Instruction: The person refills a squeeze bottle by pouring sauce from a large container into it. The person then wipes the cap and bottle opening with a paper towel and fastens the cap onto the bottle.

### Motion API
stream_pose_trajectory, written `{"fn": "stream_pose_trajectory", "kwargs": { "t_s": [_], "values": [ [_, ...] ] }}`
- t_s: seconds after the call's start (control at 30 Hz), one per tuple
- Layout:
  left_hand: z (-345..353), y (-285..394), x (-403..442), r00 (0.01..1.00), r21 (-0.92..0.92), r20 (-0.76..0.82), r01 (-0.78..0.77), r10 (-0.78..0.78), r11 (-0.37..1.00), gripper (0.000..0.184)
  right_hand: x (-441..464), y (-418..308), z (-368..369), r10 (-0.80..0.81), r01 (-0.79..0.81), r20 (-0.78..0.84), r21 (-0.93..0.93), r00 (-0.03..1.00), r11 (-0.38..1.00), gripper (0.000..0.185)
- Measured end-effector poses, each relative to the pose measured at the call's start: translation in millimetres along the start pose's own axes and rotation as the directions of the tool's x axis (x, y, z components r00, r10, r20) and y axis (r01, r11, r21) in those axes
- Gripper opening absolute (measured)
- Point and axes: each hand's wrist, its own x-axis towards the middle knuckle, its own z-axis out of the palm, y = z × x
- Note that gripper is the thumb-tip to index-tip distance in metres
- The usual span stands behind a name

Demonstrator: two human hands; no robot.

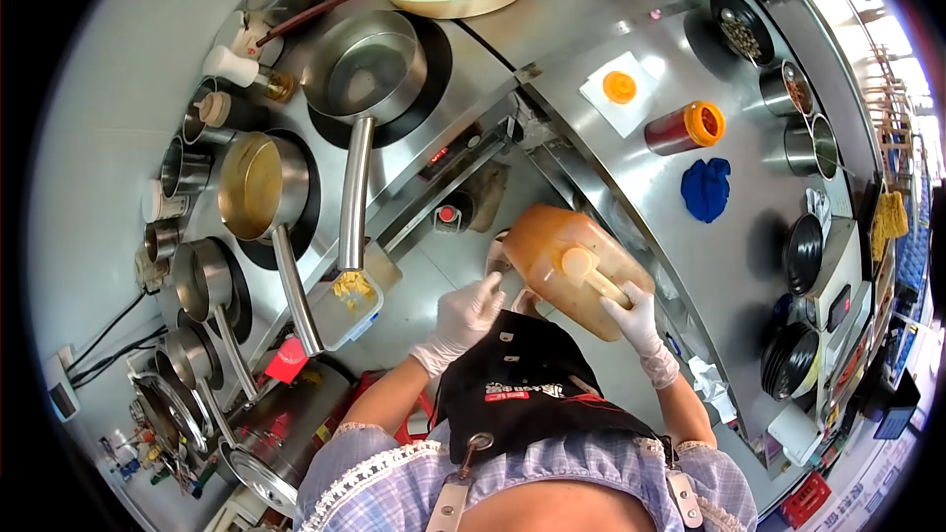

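In the head view, my right hand point(634, 318), in a thin white glove, is wrapped round the handle of a large translucent jug point(557, 261) with orange-brown contents. The jug hangs tilted in front of my apron, its pale cap towards me. My left hand point(471, 313), also gloved, is to the left of the jug and apart from it. Its fingers are curled together; whether anything small is between them is hidden. A jar of red sauce point(680, 130) with an orange rim lies on the right counter, near an orange lid point(619, 88) and a blue cloth point(705, 189).
Long-handled pots point(365, 64) stand on the left burners. A white basin point(448, 8) of noodles is at the top. Below the left counter sits a plastic tub point(350, 305) with yellow pieces. Black bowls point(791, 360) and metal containers point(798, 145) line the right counter.
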Motion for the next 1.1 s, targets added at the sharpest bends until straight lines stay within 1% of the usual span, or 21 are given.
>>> {"fn": "stream_pose_trajectory", "kwargs": {
  "t_s": [0.03, 0.07, 0.1, 0.13, 0.17, 0.2, 0.3, 0.33, 0.37, 0.47, 0.57, 0.6, 0.67, 0.7, 0.73, 0.77, 0.9, 0.97, 1.0, 1.03, 1.1],
  "values": [
    [1, -11, -7, 0.995, 0.022, -0.040, 0.091, -0.090, 0.996, 0.027, 7, 4, 5, 0.002, -0.002, -0.002, -0.008, 1.000, 1.000, 0.024],
    [3, -22, -12, 0.985, 0.000, -0.084, 0.154, -0.153, 0.988, 0.027, 17, 10, 12, 0.027, -0.024, 0.024, -0.117, 0.999, 0.993, 0.025],
    [4, -32, -19, 0.969, -0.025, -0.126, 0.213, -0.214, 0.977, 0.026, 28, 21, 26, 0.016, -0.012, 0.029, -0.119, 0.999, 0.993, 0.025],
    [3, -39, -24, 0.967, -0.022, -0.137, 0.212, -0.213, 0.977, 0.026, 40, 35, 43, 0.008, -0.007, 0.017, -0.079, 1.000, 0.997, 0.027],
    [2, -45, -29, 0.936, -0.062, -0.159, 0.307, -0.313, 0.950, 0.025, 51, 35, 55, 0.001, -0.001, 0.004, -0.041, 1.000, 0.999, 0.028],
    [2, -50, -35, 0.894, -0.106, -0.178, 0.398, -0.411, 0.911, 0.024, 62, 36, 65, -0.025, 0.027, 0.032, -0.084, 0.999, 0.996, 0.031],
    [-7, -54, -52, 0.850, -0.063, -0.223, 0.476, -0.477, 0.877, 0.023, 104, 73, 109, -0.024, 0.038, 0.098, -0.139, 0.995, 0.990, 0.034],
    [-13, -56, -59, 0.837, -0.019, -0.204, 0.515, -0.508, 0.857, 0.022, 118, 74, 119, 0.070, -0.045, 0.152, -0.165, 0.986, 0.985, 0.038],
    [-14, -61, -71, 0.836, -0.014, -0.212, 0.514, -0.505, 0.857, 0.022, 135, 90, 132, 0.062, -0.037, 0.155, -0.161, 0.986, 0.986, 0.038],
    [-14, -76, -114, 0.756, 0.131, -0.230, 0.648, -0.612, 0.751, 0.021, 185, 147, 184, 0.245, -0.229, 0.184, -0.103, 0.952, 0.968, 0.040],
    [-13, -82, -147, 0.725, 0.201, -0.243, 0.688, -0.644, 0.698, 0.022, 223, 233, 248, 0.218, -0.196, 0.122, -0.165, 0.968, 0.967, 0.042],
    [-10, -88, -161, 0.719, 0.238, -0.228, 0.695, -0.656, 0.679, 0.022, 229, 229, 256, 0.218, -0.197, 0.130, -0.159, 0.967, 0.968, 0.042],
    [-4, -89, -173, 0.689, 0.221, -0.234, 0.725, -0.686, 0.652, 0.023, 240, 215, 264, 0.221, -0.188, 0.321, -0.131, 0.921, 0.973, 0.053],
    [-1, -91, -177, 0.672, 0.209, -0.234, 0.740, -0.702, 0.639, 0.023, 250, 214, 273, 0.221, -0.190, 0.329, -0.125, 0.918, 0.974, 0.053],
    [5, -94, -182, 0.567, 0.116, -0.189, 0.823, -0.802, 0.555, 0.024, 260, 224, 283, 0.255, -0.219, 0.312, -0.145, 0.915, 0.965, 0.053],
    [7, -95, -186, 0.576, 0.201, -0.149, 0.813, -0.804, 0.546, 0.025, 270, 239, 293, 0.288, -0.248, 0.294, -0.165, 0.912, 0.955, 0.054],
    [21, -93, -177, 0.532, 0.238, -0.070, 0.830, -0.844, 0.504, 0.029, 315, 282, 333, 0.371, -0.338, 0.196, -0.184, 0.908, 0.923, 0.054],
    [29, -97, -175, 0.510, 0.258, -0.023, 0.834, -0.860, 0.488, 0.033, 325, 300, 341, 0.258, -0.173, 0.256, -0.309, 0.932, 0.935, 0.050],
    [32, -96, -173, 0.487, 0.172, 0.007, 0.860, -0.874, 0.480, 0.037, 325, 308, 337, 0.248, -0.156, 0.296, -0.301, 0.923, 0.941, 0.046],
    [33, -94, -170, 0.499, 0.175, 0.030, 0.851, -0.866, 0.496, 0.037, 318, 301, 325, 0.263, -0.176, 0.274, -0.304, 0.925, 0.936, 0.046],
    [36, -93, -159, 0.525, 0.211, 0.101, 0.819, -0.845, 0.534, 0.039, 302, 245, 294, 0.187, -0.012, 0.492, -0.337, 0.850, 0.941, 0.048]
  ]
}}
